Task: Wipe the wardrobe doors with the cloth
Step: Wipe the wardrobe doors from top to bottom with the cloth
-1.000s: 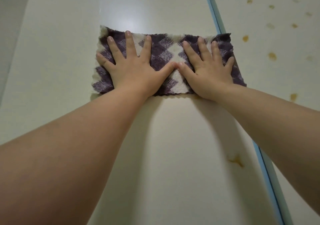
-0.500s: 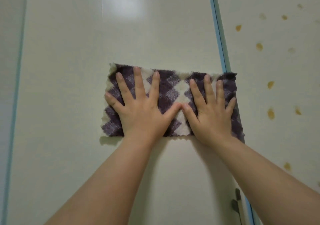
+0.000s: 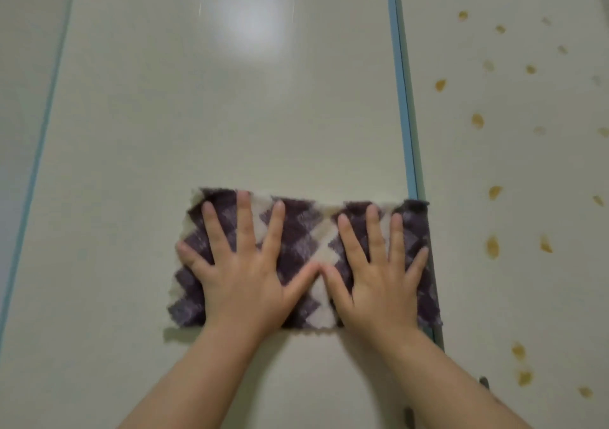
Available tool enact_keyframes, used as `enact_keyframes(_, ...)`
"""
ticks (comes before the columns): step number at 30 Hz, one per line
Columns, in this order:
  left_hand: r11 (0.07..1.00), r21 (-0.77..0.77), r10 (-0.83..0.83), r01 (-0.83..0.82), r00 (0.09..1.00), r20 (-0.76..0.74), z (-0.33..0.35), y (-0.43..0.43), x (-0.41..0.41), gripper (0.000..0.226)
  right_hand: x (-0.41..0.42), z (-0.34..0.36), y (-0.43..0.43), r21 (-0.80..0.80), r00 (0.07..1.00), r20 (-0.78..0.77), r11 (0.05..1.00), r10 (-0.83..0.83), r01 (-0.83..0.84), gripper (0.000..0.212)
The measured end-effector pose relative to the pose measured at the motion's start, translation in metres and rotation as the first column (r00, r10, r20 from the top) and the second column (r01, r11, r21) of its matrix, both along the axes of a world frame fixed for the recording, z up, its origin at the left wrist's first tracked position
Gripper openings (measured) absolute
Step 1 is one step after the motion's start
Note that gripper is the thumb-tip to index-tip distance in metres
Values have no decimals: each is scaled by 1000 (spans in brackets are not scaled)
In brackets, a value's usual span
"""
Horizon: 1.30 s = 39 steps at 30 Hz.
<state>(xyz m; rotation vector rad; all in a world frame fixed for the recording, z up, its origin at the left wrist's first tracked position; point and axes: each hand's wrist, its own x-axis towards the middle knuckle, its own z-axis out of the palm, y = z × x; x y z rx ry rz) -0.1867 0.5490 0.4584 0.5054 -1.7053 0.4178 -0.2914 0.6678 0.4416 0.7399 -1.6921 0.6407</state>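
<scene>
cloth (image 3: pixel 304 257) half hidden under left hand (image 3: pixel 244 277), right hand (image 3: pixel 379 280)

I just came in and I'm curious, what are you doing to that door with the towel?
A person is wiping a wardrobe door. The left hand and right hand lie flat, fingers spread, pressing a purple-and-cream checked cloth against it. The cloth's right edge reaches the blue trim strip.
</scene>
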Motion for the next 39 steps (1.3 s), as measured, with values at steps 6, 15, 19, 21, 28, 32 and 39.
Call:
enact_keyframes(6,997,76,7,1,995,-99,114,5,2,89,4,122,4,31,1000,-2,999,-20,20,62)
enact_keyframes(15,999,20,43,-40,989,-140,225,3,-1,89,-4,230,5,-8,997,-78,1000,-10,9,61)
enact_keyframes(19,999,10,54,-53,988,-147,233,3,-5,89,-9,240,6,-23,996,-92,1000,-3,1,61)
enact_keyframes(21,999,7,50,-49,988,-144,229,3,-4,88,-9,238,6,-29,996,-93,1000,2,-5,61)
enact_keyframes(28,999,8,43,-42,992,-119,202,4,0,87,-6,206,5,-43,997,-82,999,1,-5,61)
enact_keyframes(32,999,34,14,-10,995,-94,168,4,-2,86,-6,173,5,-21,998,-62,1000,7,-8,61)
enact_keyframes(39,999,46,-9,13,997,-75,96,5,-2,86,-1,87,-1,-48,1000,10,999,23,-23,61)
